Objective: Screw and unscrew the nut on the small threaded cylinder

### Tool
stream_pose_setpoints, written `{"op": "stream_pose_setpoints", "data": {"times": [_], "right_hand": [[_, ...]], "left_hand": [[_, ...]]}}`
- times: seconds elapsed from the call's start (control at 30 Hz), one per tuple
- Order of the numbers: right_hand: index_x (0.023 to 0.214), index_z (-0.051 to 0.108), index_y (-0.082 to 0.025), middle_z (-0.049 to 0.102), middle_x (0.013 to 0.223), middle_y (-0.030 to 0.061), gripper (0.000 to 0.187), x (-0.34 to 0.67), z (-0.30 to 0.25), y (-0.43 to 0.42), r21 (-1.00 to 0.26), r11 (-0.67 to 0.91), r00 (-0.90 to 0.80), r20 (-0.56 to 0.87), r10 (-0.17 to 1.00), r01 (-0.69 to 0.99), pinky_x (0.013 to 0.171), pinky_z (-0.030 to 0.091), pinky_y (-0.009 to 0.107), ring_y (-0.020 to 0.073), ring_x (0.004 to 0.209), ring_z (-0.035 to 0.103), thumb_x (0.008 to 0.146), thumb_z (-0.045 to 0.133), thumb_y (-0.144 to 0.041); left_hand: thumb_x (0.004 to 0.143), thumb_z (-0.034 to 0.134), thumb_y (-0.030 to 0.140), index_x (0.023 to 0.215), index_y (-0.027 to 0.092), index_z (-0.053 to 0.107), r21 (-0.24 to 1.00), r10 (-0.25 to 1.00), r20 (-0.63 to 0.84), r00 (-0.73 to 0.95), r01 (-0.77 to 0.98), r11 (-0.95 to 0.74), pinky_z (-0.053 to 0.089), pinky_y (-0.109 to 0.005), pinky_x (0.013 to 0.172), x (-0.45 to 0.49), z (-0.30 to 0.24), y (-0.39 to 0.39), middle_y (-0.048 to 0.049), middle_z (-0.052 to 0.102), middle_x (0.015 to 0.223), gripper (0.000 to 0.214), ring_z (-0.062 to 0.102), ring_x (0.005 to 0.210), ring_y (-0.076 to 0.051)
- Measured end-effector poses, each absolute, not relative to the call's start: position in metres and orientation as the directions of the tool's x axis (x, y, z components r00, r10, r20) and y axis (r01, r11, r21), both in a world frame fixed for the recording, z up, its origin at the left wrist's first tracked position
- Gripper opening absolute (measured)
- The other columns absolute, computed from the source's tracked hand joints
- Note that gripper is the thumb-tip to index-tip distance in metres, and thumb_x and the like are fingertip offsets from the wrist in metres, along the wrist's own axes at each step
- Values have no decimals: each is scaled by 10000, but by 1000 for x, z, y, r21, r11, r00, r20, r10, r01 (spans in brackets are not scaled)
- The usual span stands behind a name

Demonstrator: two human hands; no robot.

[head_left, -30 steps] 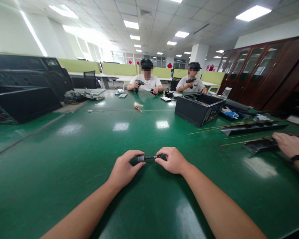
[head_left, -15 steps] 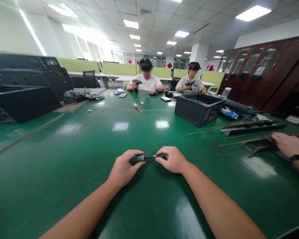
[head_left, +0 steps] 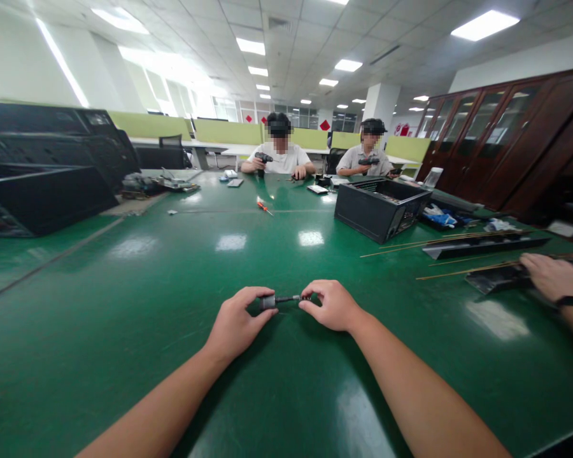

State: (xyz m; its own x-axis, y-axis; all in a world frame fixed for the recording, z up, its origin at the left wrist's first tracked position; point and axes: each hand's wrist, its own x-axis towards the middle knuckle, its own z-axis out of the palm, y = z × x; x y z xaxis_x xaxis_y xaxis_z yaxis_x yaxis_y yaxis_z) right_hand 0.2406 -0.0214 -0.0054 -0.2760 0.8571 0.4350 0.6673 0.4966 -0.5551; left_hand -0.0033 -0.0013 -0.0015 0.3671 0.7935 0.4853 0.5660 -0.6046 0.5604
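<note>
A small grey cylinder [head_left: 268, 302] with a thin dark shaft [head_left: 287, 299] lies level between my hands, just over the green table. It looks like a small motor, though I cannot be sure. My left hand [head_left: 241, 321] pinches the cylinder between thumb and fingers. At the shaft's other end, the thumb and fingertips of my right hand [head_left: 328, 305] close on a small dark ribbed piece [head_left: 305, 298], partly hidden by the fingers. Whether that piece is fixed to the shaft, I cannot tell.
A red screwdriver [head_left: 263, 207] lies further back on the table [head_left: 186, 254]. Black computer cases [head_left: 363, 213] stand right and left. At right, a co-worker's hand [head_left: 554, 277] touches dark metal rails beside thin rods [head_left: 463, 273]. Two people [head_left: 281, 156] opposite hold power drills.
My right hand has shifted very slightly to the right; my left hand is almost still. Across the table, the co-workers' hands have moved a little.
</note>
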Motion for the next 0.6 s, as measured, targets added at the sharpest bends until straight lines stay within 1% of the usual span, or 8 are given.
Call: {"op": "stream_pose_setpoints", "data": {"times": [0.1,0.17,0.23,0.3,0.37,0.47,0.53,0.6], "right_hand": [[861,731,-196,691,751,15,128,242,-8,-19,-600,465,-250,409,878,652,641,406,262,144,652,576,812,694,-308],[873,718,-189,694,746,15,156,243,-12,-15,-681,412,-201,370,907,605,619,407,255,140,638,579,839,661,-331],[880,689,-177,699,758,20,186,246,-16,-9,-789,345,-127,328,936,508,628,430,250,141,655,605,874,609,-345],[864,655,-167,701,752,25,203,248,-19,-4,-868,287,-72,283,957,405,663,458,254,147,686,638,897,570,-349],[854,633,-166,705,750,29,207,249,-21,0,-903,255,-47,255,966,345,689,472,260,152,705,654,905,553,-351],[873,614,-170,711,760,30,193,249,-20,2,-918,247,-40,247,968,311,707,474,266,155,726,661,909,545,-346],[895,597,-174,712,762,27,184,248,-21,2,-920,248,-35,249,968,304,696,467,266,152,719,655,915,538,-347],[921,577,-179,711,766,22,178,247,-22,3,-919,250,-28,254,967,305,686,462,267,150,711,647,924,525,-350]], "left_hand": [[786,702,380,1024,227,693,561,804,491,334,585,-586,528,-380,902,-5,0,-1,-52,710,1002,283,656,951,-235],[771,718,413,1011,224,700,583,830,480,284,604,-543,528,-396,892,-5,1,-1,-57,706,995,306,651,945,-245],[761,727,442,1057,215,692,653,874,440,207,595,-469,530,-409,898,-4,4,0,-62,707,1018,375,655,933,-244],[763,724,468,1193,192,643,770,919,377,114,513,-380,536,-407,914,-4,7,1,-74,707,1056,517,669,922,-232],[771,716,488,1310,164,565,878,950,308,40,373,-300,542,-388,920,-6,13,1,-91,704,1091,647,681,937,-222],[753,730,531,1257,151,597,948,977,214,11,238,-210,553,-361,911,-24,24,-1,-109,714,1098,645,683,1002,-240],[724,742,577,1162,166,631,947,986,165,7,278,-161,559,-360,904,-49,32,-7,-92,730,1062,610,683,1017,-252],[756,701,612,1124,200,619,890,986,166,-4,431,-148,561,-375,903,-80,39,-20,-44,742,1020,559,692,992,-237]]}}
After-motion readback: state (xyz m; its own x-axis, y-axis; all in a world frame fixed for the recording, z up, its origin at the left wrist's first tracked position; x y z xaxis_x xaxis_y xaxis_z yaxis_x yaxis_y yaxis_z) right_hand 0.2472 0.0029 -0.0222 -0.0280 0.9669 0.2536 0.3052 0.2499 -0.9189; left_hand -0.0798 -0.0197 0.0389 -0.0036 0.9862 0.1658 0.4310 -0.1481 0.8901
